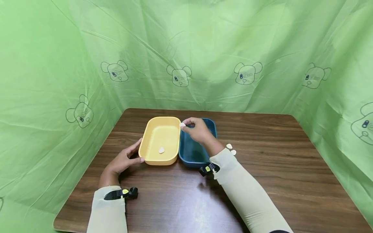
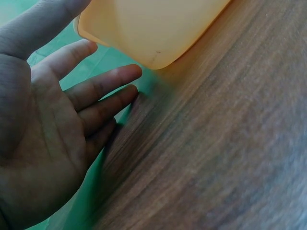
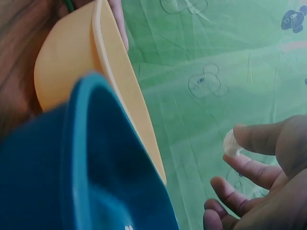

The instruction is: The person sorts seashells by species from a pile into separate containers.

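Note:
In the head view my right hand (image 1: 199,130) is over the blue container (image 1: 193,163), near the seam with the yellow container (image 1: 158,162). Thumb and index finger pinch a small white ridged shell (image 3: 232,143), while the other fingers curl loosely in the right wrist view. One white shell (image 1: 161,150) lies inside the yellow container. My left hand (image 1: 123,160) is at that container's near left corner, its thumb and index finger touching the rim. The left wrist view shows its fingers (image 2: 105,84) spread and fairly straight.
Several white shells (image 1: 229,146) lie on the brown wooden table (image 1: 276,155), right of the blue container. The two containers stand side by side. A green cloth (image 1: 204,38) printed with bear heads hangs around the table at the back and sides.

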Motion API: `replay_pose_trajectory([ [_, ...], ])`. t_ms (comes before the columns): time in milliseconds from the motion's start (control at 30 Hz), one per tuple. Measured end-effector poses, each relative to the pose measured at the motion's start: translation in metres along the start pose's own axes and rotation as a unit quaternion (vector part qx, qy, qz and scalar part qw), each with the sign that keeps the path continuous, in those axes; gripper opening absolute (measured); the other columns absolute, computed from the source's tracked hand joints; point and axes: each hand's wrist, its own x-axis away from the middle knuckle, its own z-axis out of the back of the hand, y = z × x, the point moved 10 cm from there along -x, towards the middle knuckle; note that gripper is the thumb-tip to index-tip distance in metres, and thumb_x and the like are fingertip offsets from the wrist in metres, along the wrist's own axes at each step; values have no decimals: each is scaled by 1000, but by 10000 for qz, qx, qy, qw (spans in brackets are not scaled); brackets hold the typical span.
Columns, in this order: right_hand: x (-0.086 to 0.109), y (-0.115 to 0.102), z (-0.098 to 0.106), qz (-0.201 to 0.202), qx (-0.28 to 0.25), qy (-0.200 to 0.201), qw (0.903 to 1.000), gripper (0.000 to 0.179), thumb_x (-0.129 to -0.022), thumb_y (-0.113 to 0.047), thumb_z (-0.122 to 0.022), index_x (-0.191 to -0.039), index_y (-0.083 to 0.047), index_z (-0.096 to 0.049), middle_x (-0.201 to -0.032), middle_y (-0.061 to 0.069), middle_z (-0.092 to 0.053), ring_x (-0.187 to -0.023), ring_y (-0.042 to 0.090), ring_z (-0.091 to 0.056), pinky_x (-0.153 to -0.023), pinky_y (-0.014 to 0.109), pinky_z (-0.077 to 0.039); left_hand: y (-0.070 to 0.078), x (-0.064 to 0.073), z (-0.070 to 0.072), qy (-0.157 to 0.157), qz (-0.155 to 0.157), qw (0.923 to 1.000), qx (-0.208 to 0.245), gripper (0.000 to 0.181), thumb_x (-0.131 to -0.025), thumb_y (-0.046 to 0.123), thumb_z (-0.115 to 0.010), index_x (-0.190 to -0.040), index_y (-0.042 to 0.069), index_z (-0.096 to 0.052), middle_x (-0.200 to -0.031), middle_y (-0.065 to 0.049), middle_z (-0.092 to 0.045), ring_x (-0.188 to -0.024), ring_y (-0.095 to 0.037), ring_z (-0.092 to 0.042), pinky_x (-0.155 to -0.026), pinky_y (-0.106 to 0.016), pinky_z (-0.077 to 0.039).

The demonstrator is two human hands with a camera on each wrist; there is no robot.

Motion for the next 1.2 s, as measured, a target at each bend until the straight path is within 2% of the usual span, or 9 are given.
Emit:
replay_pose_trajectory([
  [133,-1,-3,-16,-24,2,-11,10000,22,-106,-21,-75,-121,-5,-75,-137,17,-70,-142,39,-55,-116,54,-49,-2,0,1,43,36,10000,-1,97,-98,21,-84,-175,28,-26,-175,-18,-41,-160,-41,-38,-109,-9,-38],
  [300,-1,-7,-34,78,211,-84,9997,22,-105,-19,-74,-122,-5,-75,-141,20,-64,-142,44,-53,-117,55,-47,-3,-2,-1,42,73,10000,29,97,-98,21,-85,-175,29,-26,-174,-18,-43,-159,-39,-40,-109,-9,-39],
  [567,-1,-14,-45,134,235,-219,9994,31,-105,-18,-74,-134,-5,-73,-147,24,-59,-143,44,-52,-118,56,-47,0,-1,-1,21,32,10000,80,96,-98,21,-84,-175,30,-26,-174,-17,-43,-159,-41,-38,-108,-10,-39],
  [933,0,-12,-30,73,222,-131,9996,31,-105,-18,-75,-135,-8,-73,-151,20,-57,-145,45,-52,-117,56,-48,-4,1,0,33,98,9999,110,97,-98,20,-84,-175,32,-26,-175,-18,-41,-161,-42,-37,-110,-12,-37],
  [1133,3,-17,-13,176,228,-37,9996,32,-105,-18,-74,-136,-8,-73,-148,20,-59,-143,44,-53,-116,55,-48,-4,0,1,26,110,9999,58,96,-99,21,-83,-175,33,-27,-174,-18,-42,-161,-42,-37,-117,-22,-38],
  [1200,5,-18,-6,182,205,-50,9996,33,-106,-18,-73,-137,-7,-72,-149,21,-58,-144,44,-51,-117,56,-47,-4,0,1,33,111,9999,64,96,-99,21,-84,-175,33,-27,-175,-17,-41,-162,-41,-37,-118,-22,-38],
])
